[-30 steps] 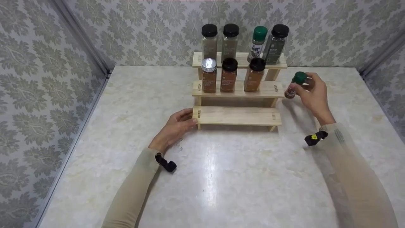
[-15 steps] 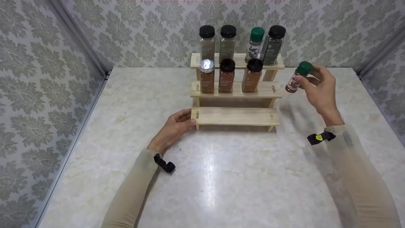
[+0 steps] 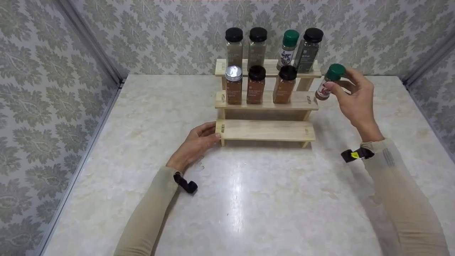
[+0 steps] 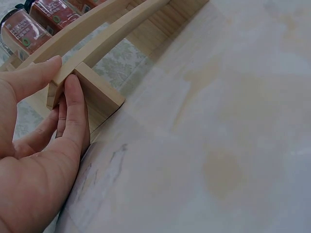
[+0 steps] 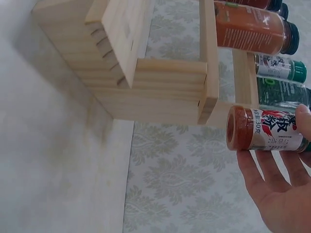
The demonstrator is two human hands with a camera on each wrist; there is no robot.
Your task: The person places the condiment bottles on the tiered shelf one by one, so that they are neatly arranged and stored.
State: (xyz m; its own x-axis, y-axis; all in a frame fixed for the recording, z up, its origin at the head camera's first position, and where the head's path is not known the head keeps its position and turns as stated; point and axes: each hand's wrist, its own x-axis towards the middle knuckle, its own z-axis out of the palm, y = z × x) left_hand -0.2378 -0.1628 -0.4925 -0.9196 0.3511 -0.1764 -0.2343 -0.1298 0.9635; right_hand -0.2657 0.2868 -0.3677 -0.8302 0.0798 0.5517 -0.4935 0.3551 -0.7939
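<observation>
My right hand (image 3: 357, 101) holds a small spice bottle (image 3: 327, 82) with a green cap, tilted and raised off the table beside the right end of the middle shelf. Reddish powder and a white label with red print show on this bottle (image 5: 269, 128) in the right wrist view. At the other side, my left hand (image 3: 194, 144) grips the left end of the lowest step of a three-step wooden spice rack (image 3: 266, 131). Thumb above and fingers below pinch that board (image 4: 95, 51) in the left wrist view. The lowest step bears no bottles.
On the middle step stand a silver-capped jar (image 3: 234, 87) and two black-capped jars of reddish spice, one a black-capped jar (image 3: 283, 87) at right. The top step bears several bottles, including a green-capped bottle (image 3: 286, 53). A patterned wall (image 3: 170, 42) rises behind.
The right hand has lifted the small green-capped bottle higher, first moving right, then slightly back left towards the rack. My left hand keeps its grip on the lowest step.
</observation>
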